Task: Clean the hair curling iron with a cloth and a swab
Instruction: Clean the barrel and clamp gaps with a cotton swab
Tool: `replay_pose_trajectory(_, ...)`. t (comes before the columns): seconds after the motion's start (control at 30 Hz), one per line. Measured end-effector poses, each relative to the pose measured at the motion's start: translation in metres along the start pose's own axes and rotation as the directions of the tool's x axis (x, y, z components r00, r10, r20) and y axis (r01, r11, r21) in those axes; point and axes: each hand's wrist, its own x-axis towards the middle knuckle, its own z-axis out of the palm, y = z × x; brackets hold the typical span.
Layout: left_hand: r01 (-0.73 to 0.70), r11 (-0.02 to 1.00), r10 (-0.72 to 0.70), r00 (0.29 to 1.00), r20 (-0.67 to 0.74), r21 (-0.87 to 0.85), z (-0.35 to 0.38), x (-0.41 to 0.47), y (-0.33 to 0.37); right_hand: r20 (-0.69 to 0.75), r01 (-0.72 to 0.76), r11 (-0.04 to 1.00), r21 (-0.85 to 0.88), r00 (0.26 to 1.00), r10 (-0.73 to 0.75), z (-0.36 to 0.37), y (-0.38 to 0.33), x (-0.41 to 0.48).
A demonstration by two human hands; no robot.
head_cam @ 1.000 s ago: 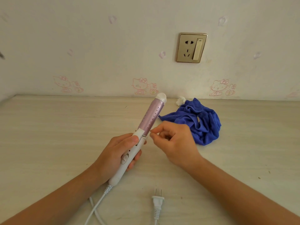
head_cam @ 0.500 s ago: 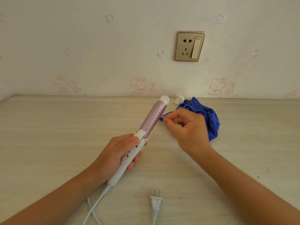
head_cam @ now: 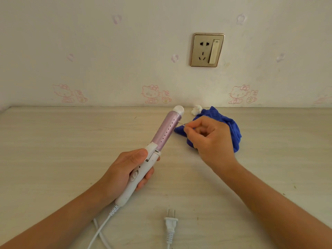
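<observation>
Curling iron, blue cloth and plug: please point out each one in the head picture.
curling iron (head_cam: 166,131), head view, on the pink barrel.
blue cloth (head_cam: 234,141), head view, on its visible right side.
plug (head_cam: 171,224), head view, on the white body below the two pins.

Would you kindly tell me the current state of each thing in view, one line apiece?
Curling iron: held by its handle, tilted, unplugged.
Plug: lying loose on the table.
Socket: nothing plugged in.
Swab: pinched, tip at the barrel's side.
Cloth: crumpled on the table, untouched.
Wad: lying beside the cloth.
Left hand: grips the iron's handle.
Right hand: pinches the swab.
</observation>
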Motion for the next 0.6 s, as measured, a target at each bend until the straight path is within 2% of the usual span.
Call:
replay_pose_trajectory(0.17,-0.012,1.0,0.011,1.0,-0.026,-0.027,-0.001,0.0,0.0,0.273,0.126,0.99,-0.071,0.956,-0.102,0.028,-0.005,-0.032)
replay_pose_trajectory(0.23,-0.013,1.0,0.012,1.0,-0.027,-0.013,-0.001,-0.001,0.0,0.23,0.115,0.99,-0.079,0.969,-0.094,0.024,-0.005,-0.023)
replay_pose_trajectory(0.37,-0.007,1.0,0.007,1.0,-0.001,0.008,0.001,-0.001,0.0,-0.019,0.009,1.0,-0.019,1.0,-0.009,-0.004,-0.002,0.002)
replay_pose_trajectory(0.4,-0.002,1.0,0.002,1.0,-0.004,0.009,0.001,-0.001,0.0,-0.003,0.019,1.0,-0.024,1.0,-0.019,-0.002,-0.002,-0.001)
replay_pose_trajectory(0.5,-0.005,1.0,0.005,1.0,-0.02,0.003,-0.001,-0.002,0.0,0.221,0.096,0.994,-0.055,0.972,-0.082,0.021,-0.004,-0.023)
replay_pose_trajectory(0.6,-0.01,1.0,0.01,1.0,-0.02,0.004,0.0,-0.001,0.0,0.272,0.121,0.99,-0.077,0.957,-0.096,0.026,-0.001,-0.026)
